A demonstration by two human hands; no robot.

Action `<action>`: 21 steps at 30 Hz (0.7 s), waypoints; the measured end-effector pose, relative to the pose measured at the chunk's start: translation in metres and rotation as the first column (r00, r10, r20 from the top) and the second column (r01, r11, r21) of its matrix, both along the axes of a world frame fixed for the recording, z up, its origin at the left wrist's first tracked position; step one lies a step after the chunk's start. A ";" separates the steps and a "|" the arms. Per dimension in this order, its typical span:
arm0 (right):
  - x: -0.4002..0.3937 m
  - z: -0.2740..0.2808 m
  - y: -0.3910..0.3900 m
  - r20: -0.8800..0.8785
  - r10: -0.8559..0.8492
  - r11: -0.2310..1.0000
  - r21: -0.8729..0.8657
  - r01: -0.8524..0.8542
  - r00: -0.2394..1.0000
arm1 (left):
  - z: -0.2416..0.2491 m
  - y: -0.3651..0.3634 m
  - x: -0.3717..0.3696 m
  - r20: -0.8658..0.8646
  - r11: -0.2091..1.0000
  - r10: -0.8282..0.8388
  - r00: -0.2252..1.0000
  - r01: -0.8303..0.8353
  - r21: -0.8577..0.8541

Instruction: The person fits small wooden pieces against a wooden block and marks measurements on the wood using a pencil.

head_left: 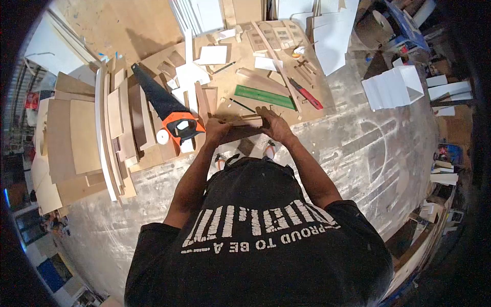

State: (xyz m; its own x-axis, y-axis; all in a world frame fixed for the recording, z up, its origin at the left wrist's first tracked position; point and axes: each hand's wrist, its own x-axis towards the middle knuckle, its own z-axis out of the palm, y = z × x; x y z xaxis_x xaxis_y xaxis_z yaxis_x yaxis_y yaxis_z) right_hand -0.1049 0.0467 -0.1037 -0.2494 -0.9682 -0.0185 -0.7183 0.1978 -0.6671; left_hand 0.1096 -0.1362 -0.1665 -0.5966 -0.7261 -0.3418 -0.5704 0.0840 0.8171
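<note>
My left hand (218, 130) and my right hand (276, 126) grip the two ends of a small piece of thin wooden boards (246, 122) at the near edge of the worktable. The fingers of both hands are closed around it, and some fingertips are hidden. Just beyond the piece lie a dark pencil (242, 106) and a green ruler (263, 96). A red and black utility knife (309, 96) rests right of the ruler beside a long thin wood strip (276, 64). Left of my left hand is a handsaw (162, 102) with an orange and black handle.
Stacked wooden boards (84, 135) fill the left side. A white roll (162, 136) sits by the saw handle. White offcuts (213, 55) and a second pencil (224, 67) lie farther back. White panels (386, 89) stand on the concrete floor (353, 148) at right.
</note>
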 end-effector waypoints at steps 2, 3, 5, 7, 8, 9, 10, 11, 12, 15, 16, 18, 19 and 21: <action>-0.001 -0.002 0.001 -0.007 0.020 1.000 -0.020 -0.020 1.000 | 0.060 0.011 -0.004 0.107 0.997 0.031 0.994 -0.038 0.069; -0.003 -0.002 0.002 -0.021 0.035 0.999 -0.016 -0.035 0.999 | 0.063 0.013 -0.004 0.069 0.996 0.045 0.997 -0.050 0.077; -0.005 -0.005 0.004 -0.017 0.049 0.999 0.006 -0.049 0.999 | 0.066 0.017 -0.004 -0.003 0.993 0.071 0.997 -0.070 0.095; -0.007 -0.002 0.002 0.017 0.052 0.998 0.036 -0.052 0.999 | 0.055 0.013 0.000 0.002 0.990 0.056 0.998 -0.056 0.127; -0.006 0.000 0.001 0.026 0.042 0.998 0.038 -0.043 0.999 | 0.050 0.010 0.001 0.004 0.989 0.050 0.999 -0.050 0.142; -0.005 0.001 0.000 0.034 0.032 0.999 0.039 -0.033 0.999 | 0.049 0.010 0.001 0.020 0.991 0.056 0.998 -0.058 0.120; -0.004 0.001 -0.001 0.043 0.021 0.999 0.041 -0.023 0.999 | 0.049 0.011 -0.001 0.036 0.993 0.061 0.997 -0.065 0.099; -0.003 0.002 -0.001 0.046 0.021 0.999 0.037 -0.022 0.999 | 0.048 0.012 -0.002 0.053 0.994 0.067 0.996 -0.071 0.078; -0.003 0.003 -0.001 0.049 0.020 0.999 0.033 -0.022 0.999 | 0.045 0.011 -0.001 0.051 0.994 0.066 0.997 -0.070 0.087; -0.004 0.005 0.001 0.034 0.028 0.999 0.018 -0.028 0.999 | 0.035 0.011 -0.001 0.025 0.995 0.066 0.998 -0.068 0.077; -0.004 0.005 0.001 0.027 0.032 0.999 0.012 -0.032 0.999 | 0.032 0.012 -0.002 0.002 0.996 0.068 0.998 -0.068 0.048; -0.005 0.005 0.001 0.063 0.028 0.999 0.027 -0.030 0.998 | 0.027 0.012 -0.002 0.001 0.994 0.047 0.999 -0.047 -0.099; -0.005 0.003 0.001 0.081 0.027 0.999 0.034 -0.030 0.996 | 0.025 0.012 -0.003 0.025 0.976 0.027 0.999 -0.021 -0.215; -0.001 0.005 0.005 0.038 0.029 0.999 -0.047 -0.027 0.999 | 0.029 0.013 -0.004 0.058 0.949 0.008 0.998 0.011 -0.314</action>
State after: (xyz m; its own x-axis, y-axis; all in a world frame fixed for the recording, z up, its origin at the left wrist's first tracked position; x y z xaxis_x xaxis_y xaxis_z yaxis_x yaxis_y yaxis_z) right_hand -0.1064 0.0512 -0.0987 -0.2225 -0.9748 0.0171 -0.6964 0.1466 -0.7025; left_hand 0.1057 -0.1229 -0.1375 -0.5838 -0.8014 -0.1304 -0.6152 0.3318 0.7151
